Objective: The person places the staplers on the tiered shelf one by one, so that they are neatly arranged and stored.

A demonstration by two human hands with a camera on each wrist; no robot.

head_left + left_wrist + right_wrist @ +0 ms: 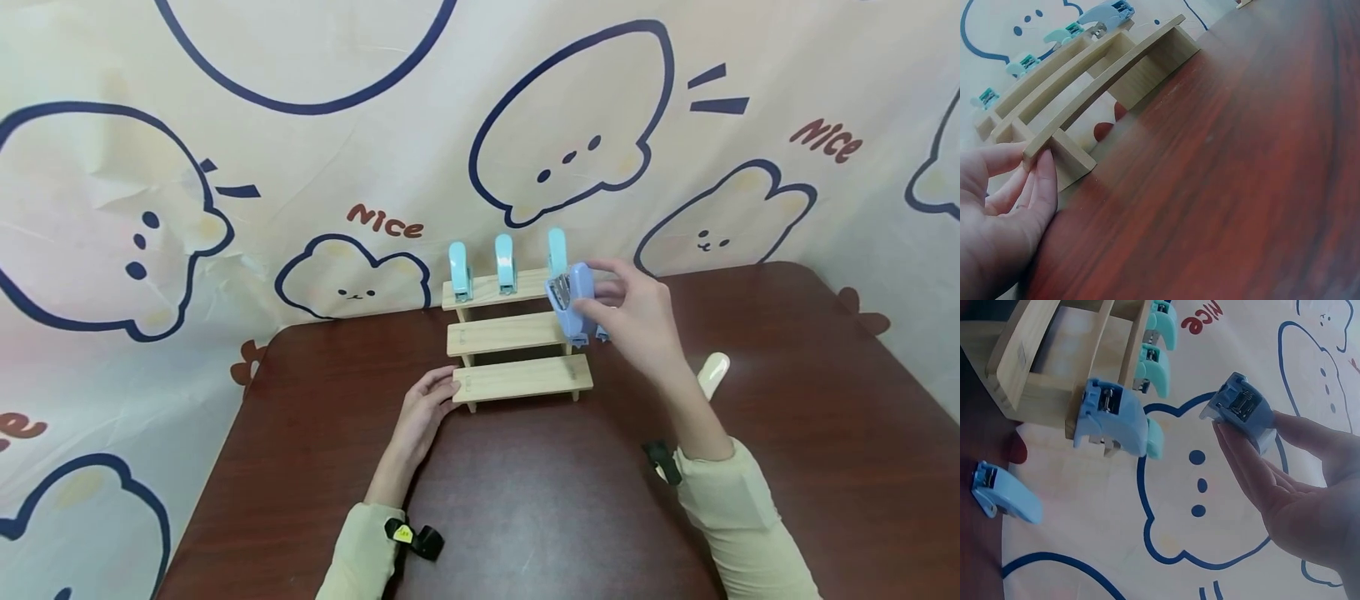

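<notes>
A three-tier wooden stand rests on the table, its steps rising toward the back. At its lowest tier, my left hand pinches the left end of the board between thumb and fingers. Up by the stand's right side, my right hand holds a blue spring clip with thumb and fingers, clear of the stand. Several turquoise clips stand upright along the top tier. Another blue clip sits at the stand's right end, mostly hidden in the head view by the held one.
A further blue clip lies on the table to the right of the stand. Partly behind my right forearm is a smooth cream-coloured object. A printed cloth hangs behind the brown table.
</notes>
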